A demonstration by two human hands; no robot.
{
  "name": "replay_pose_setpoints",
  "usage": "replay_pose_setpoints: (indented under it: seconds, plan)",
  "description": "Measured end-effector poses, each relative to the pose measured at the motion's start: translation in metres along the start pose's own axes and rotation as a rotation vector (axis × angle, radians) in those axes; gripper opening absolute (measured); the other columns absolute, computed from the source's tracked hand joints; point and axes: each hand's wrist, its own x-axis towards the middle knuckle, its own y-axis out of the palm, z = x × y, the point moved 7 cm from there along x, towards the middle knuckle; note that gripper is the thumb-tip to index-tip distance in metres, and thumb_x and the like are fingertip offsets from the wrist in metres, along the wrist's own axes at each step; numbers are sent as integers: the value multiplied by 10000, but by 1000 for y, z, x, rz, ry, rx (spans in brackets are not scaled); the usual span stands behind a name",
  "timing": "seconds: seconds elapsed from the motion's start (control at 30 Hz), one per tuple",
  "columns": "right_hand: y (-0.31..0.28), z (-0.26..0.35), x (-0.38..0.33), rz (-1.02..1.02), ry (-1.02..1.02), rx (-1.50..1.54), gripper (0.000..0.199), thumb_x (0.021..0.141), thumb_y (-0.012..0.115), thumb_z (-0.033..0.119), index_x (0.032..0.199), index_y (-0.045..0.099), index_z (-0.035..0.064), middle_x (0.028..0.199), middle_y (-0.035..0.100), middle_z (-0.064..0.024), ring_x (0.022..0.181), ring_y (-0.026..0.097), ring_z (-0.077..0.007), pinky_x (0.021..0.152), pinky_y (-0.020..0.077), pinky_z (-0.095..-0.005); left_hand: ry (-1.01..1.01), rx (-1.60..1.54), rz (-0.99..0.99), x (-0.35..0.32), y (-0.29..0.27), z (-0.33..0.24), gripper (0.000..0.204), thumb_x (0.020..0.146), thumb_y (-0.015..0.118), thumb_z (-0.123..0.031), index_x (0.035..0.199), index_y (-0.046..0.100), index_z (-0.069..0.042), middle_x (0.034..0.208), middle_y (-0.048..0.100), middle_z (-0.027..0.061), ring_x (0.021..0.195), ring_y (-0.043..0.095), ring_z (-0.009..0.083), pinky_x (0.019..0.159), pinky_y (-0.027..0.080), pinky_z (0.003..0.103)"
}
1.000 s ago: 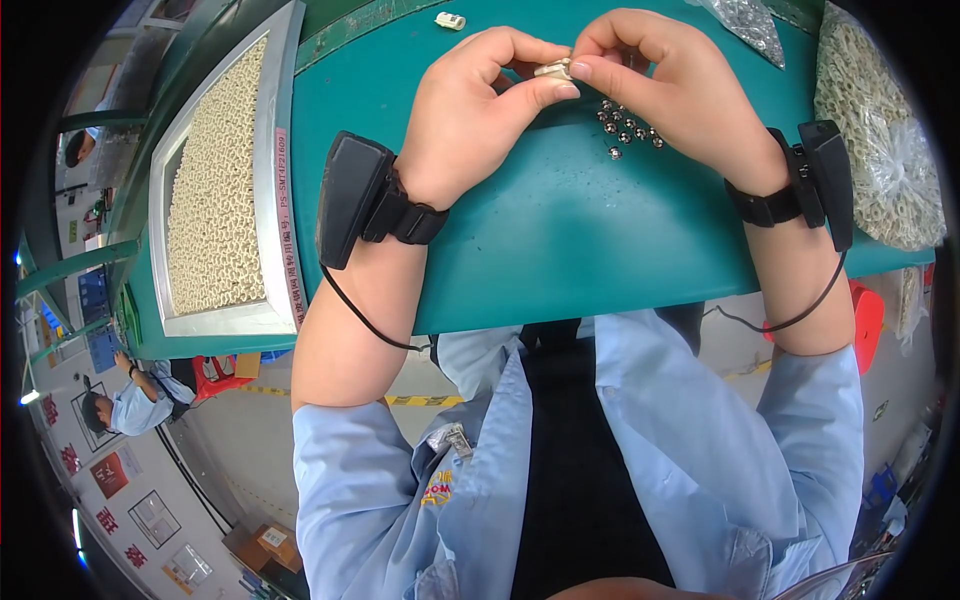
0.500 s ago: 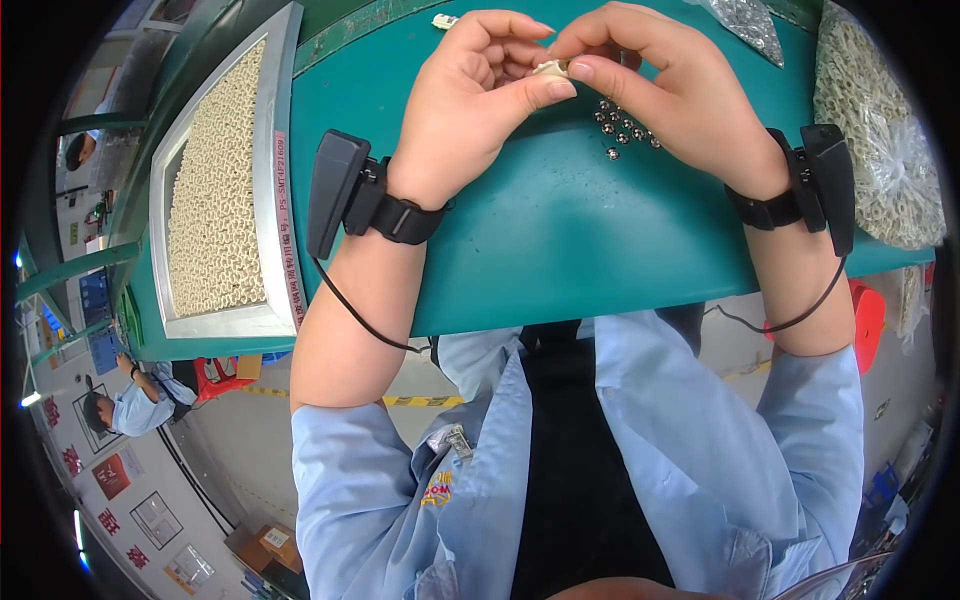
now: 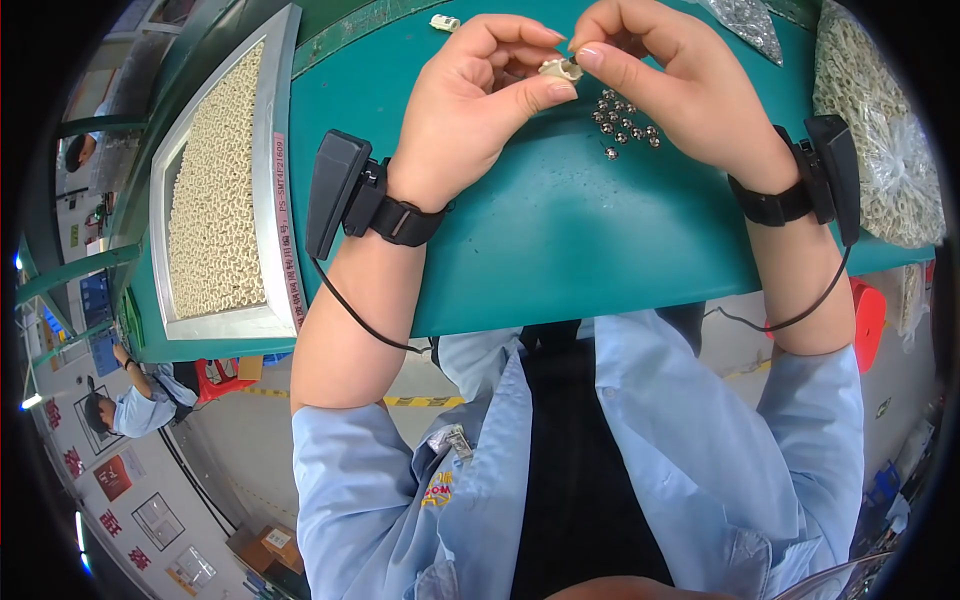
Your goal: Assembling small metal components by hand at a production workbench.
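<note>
My left hand (image 3: 458, 115) pinches a small cream-coloured hollow part (image 3: 561, 70) between thumb and fingers, its open end turned to the right. Close against that opening, my right hand (image 3: 685, 100) is closed in a pinch on a small dark piece, mostly covered by the fingertips. On the green tabletop (image 3: 560, 220) below the right hand lie several shiny round metal pieces (image 3: 622, 127). Another cream part (image 3: 445, 22) rests on the table beyond my left hand. Both wrists wear black straps with dark boxes and cables.
At the left stands a metal-framed tray (image 3: 285, 230) packed with cream parts. A large clear bag of cream parts (image 3: 865, 120) lies at the right, and a bag of metal pieces (image 3: 750, 25) at the far right. A person (image 3: 145, 402) is farther off at left.
My right hand has drawn slightly right and up from the cream part, baring its open end and a dark piece at the fingertips. My left hand still holds the part.
</note>
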Motion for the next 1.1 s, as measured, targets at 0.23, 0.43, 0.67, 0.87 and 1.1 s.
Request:
replay_pose_setpoints:
  seconds: [0.23, 0.43, 0.67, 0.87, 1.1]
  plan:
    - [1, -14, 4, -10, 90, 102, 68, 922, 572, 78, 918, 584, 11, 790, 571, 15, 696, 498, -32, 612, 410, -177, 11, 38, -20, -1, -2, -1, 352, 822, 649, 72, 1129, 514, -35, 981, 609, 48, 895, 591, 106, 795, 490, 216]
    - [-6, -20, 8, -89, 24, 194, 57, 912, 576, 50, 934, 588, -1, 806, 585, 10, 712, 503, -35, 635, 417, -177, 0, 57, -28, -1, -4, 0, 349, 818, 655, 71, 1122, 520, -36, 977, 607, 41, 889, 587, 99, 795, 490, 213]
    - [-3, 0, 6, 178, -812, 310, 110, 895, 553, 4, 989, 599, -30, 848, 618, -17, 751, 541, -65, 674, 447, -203, 9, 62, -30, 1, -3, 0, 330, 823, 652, 67, 1112, 527, -35, 963, 609, 38, 890, 585, 97, 793, 488, 211]
    - [2, 1, 13, 28, -323, -11, 120, 894, 544, 5, 987, 612, -29, 860, 629, -33, 749, 547, -69, 664, 453, -209, -3, 104, -3, -2, -7, 3, 319, 834, 646, 58, 1116, 525, -30, 965, 609, 42, 903, 588, 101, 801, 490, 217]
    - [1, 1, 1, -16, -3, -73, 139, 890, 563, 24, 1011, 602, -31, 853, 622, -39, 732, 546, -68, 650, 456, -210, 198, 364, -14, 2, -6, -11, 211, 793, 740, -114, 970, 647, -47, 898, 667, 20, 783, 603, 91, 695, 484, 224]
